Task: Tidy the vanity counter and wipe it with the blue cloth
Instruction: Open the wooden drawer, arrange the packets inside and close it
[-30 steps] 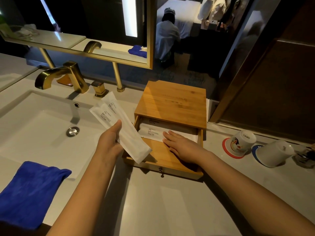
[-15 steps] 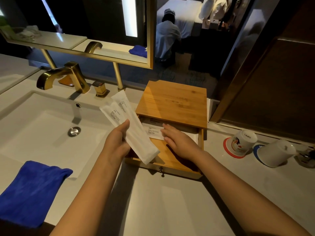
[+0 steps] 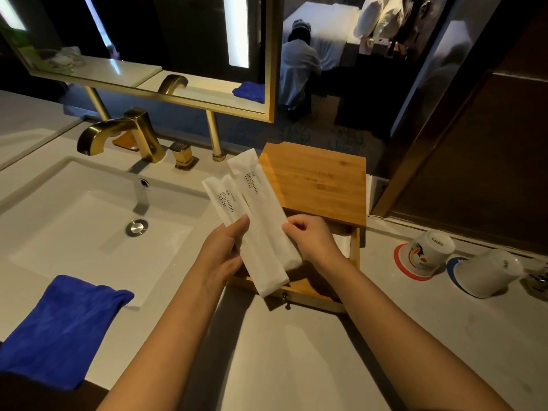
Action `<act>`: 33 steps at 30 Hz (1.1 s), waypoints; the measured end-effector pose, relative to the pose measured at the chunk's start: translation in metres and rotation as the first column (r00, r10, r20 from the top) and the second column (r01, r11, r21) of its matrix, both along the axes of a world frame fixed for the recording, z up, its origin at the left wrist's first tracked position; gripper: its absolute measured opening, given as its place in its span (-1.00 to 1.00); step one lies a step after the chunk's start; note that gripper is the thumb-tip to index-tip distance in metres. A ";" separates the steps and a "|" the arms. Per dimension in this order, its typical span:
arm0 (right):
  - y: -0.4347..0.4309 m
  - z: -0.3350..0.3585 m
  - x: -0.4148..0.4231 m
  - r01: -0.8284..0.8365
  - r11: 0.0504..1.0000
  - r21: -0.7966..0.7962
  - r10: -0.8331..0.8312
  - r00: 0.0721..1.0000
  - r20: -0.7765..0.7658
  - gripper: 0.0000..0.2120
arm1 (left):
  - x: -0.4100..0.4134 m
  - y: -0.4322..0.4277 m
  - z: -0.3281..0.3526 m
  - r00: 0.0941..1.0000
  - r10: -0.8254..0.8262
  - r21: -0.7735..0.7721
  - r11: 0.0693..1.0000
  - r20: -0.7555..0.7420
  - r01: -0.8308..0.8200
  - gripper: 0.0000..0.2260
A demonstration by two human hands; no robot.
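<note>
1. The blue cloth (image 3: pixel 59 327) lies on the pale desk (image 3: pixel 296 351) at the sink's (image 3: pixel 89 226) near left corner, its near edge lost in shadow.
2. The left hand (image 3: pixel 219 256) grips two white toothbrush packets (image 3: pixel 261 232) marked "BRUSHING TEETH".
3. The right hand (image 3: pixel 311 238) pinches their right edge, hiding most of the open bamboo drawer box (image 3: pixel 314 185).
4. Two upturned mugs (image 3: pixel 486 271) sit far right on coasters.

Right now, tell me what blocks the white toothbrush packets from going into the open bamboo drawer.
Nothing visible blocks it. Both hands, left hand and right hand, hold the white toothbrush packets directly above the open bamboo drawer.
</note>
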State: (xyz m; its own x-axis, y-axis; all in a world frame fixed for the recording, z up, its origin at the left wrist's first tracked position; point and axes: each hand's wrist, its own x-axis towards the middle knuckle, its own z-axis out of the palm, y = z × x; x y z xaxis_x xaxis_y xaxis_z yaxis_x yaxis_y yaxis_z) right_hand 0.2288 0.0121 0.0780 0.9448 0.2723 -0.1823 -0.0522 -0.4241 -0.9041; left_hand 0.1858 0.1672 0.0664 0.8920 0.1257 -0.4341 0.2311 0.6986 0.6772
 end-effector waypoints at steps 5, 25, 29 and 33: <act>-0.026 0.003 0.025 0.075 0.980 -0.183 -0.042 0.983 0.179 -0.84 | -0.003 0.018 0.000 0.995 0.080 -0.016 0.997 0.058 -0.079 -0.70; -0.055 -0.004 0.023 -0.133 0.797 -0.590 0.196 0.980 0.045 -0.80 | -0.009 0.047 -0.010 0.968 0.252 -0.032 0.967 0.018 -0.251 -0.87; -0.051 -0.011 0.017 -0.154 0.804 -0.574 0.213 0.976 0.037 -0.77 | -0.007 0.045 -0.011 0.971 0.238 -0.047 0.970 0.012 -0.238 -0.83; -0.039 -0.025 0.019 -0.127 0.783 -0.609 0.208 0.976 0.063 -0.75 | -0.006 0.042 -0.012 0.975 0.222 -0.069 0.973 0.004 -0.221 -0.84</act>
